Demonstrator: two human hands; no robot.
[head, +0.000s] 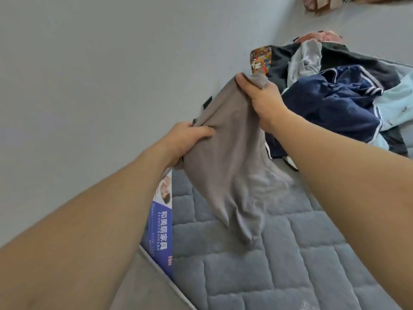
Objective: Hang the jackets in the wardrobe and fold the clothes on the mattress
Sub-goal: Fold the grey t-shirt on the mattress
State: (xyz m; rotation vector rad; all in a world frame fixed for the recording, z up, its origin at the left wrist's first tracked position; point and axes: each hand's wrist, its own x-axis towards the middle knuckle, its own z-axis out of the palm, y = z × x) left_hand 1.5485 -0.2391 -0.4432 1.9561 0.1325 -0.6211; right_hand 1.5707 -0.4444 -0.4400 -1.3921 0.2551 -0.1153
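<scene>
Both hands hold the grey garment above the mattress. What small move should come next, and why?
Probably lower the grey garment and spread it flat on the bare quilted mattress. The left hand and right hand pinch its top edge, it hangs bunched with its lower end touching the mattress, and the clothes pile lies farther back.

A blue and white label (pixel 161 229) runs along the side edge of the quilted grey mattress (pixel 279 253). On its blue part stand the white Chinese characters 和美居家具, with a line of small Latin capitals beneath them, too blurred to read surely. Near its lower end sits a short orange marking, also illegible.
</scene>
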